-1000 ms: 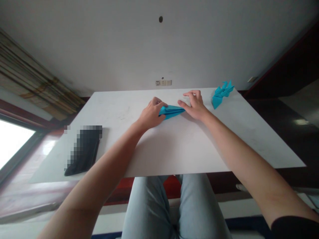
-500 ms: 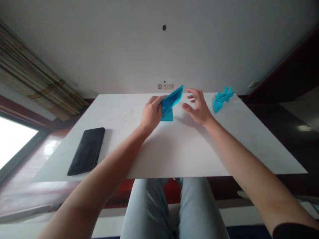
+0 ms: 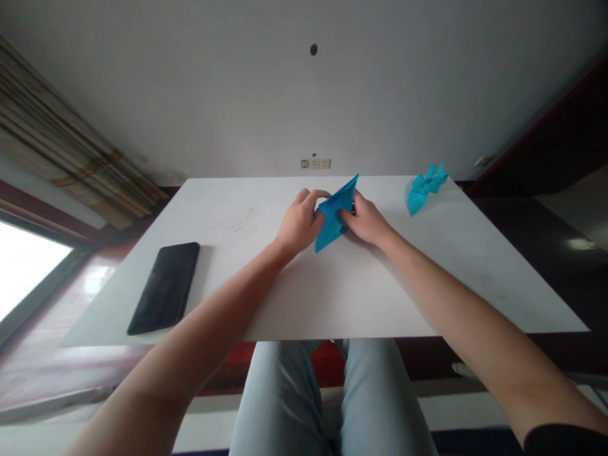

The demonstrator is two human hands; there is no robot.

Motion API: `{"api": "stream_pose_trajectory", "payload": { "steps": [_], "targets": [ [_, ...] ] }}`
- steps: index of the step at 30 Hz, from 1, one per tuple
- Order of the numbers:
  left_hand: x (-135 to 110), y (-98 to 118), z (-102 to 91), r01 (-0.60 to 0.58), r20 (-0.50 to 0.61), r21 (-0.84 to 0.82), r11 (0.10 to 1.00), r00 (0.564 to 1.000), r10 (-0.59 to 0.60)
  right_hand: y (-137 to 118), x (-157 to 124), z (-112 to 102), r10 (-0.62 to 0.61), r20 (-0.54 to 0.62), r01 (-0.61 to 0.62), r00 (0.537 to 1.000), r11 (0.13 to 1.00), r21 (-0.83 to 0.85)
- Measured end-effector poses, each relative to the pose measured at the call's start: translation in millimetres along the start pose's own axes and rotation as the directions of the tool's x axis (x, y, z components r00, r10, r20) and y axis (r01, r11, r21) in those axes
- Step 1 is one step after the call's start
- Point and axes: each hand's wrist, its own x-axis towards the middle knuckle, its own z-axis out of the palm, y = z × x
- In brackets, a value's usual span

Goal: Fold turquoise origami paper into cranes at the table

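Note:
A folded piece of blue paper is held up off the white table, tilted with one tip pointing up and right. My left hand grips its left side, fingers curled round the edge. Gripping the right side from behind is my right hand, its fingers partly hidden by the sheet. A second, finished blue paper figure lies at the table's far right, apart from both hands.
A black phone lies flat near the table's left front corner. A wall with a socket strip stands behind the table. My legs in light jeans show below the table's near edge.
The paper lay flat under both hands, then my left hand lifted it while my right hand let go and opened. Now my right hand has closed on the paper again.

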Motion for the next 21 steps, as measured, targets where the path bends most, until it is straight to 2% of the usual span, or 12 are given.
{"api": "stream_pose_trajectory", "payload": {
  "steps": [2,7,12,16,19,21],
  "targets": [
    [0.7,3.3,-2.5,0.007,-0.023,-0.001,1.000,1.000,-0.007,-2.8,-2.2,-1.6,0.015,-0.003,-0.015,1.000,0.999,-0.033],
    [1.0,5.8,-2.7,-0.040,0.002,-0.029,0.999,0.999,0.040,-2.3,-0.4,-5.1,0.039,-0.045,-0.044,0.998,0.992,-0.117],
    [2.1,-4.4,-2.6,0.082,-0.044,0.021,0.996,0.996,-0.081,-5.1,0.4,-11.0,-0.054,-0.045,0.045,0.998,0.984,-0.171],
    [2.1,-12.6,-6.1,0.131,-0.085,0.094,0.987,0.989,-0.124,-12.7,-2.3,-13.4,-0.064,-0.016,0.058,0.998,0.973,-0.222],
    [2.4,-14.1,-9.3,0.108,-0.121,0.108,0.988,0.988,-0.094,-16.9,-4.5,-13.3,-0.066,0.004,0.066,0.998,0.972,-0.227],
    [3.2,-13.2,-11.3,0.052,-0.114,0.082,0.995,0.993,-0.042,-18.3,-5.4,-12.0,-0.081,0.032,0.086,0.996,0.975,-0.205]
  ]
}}
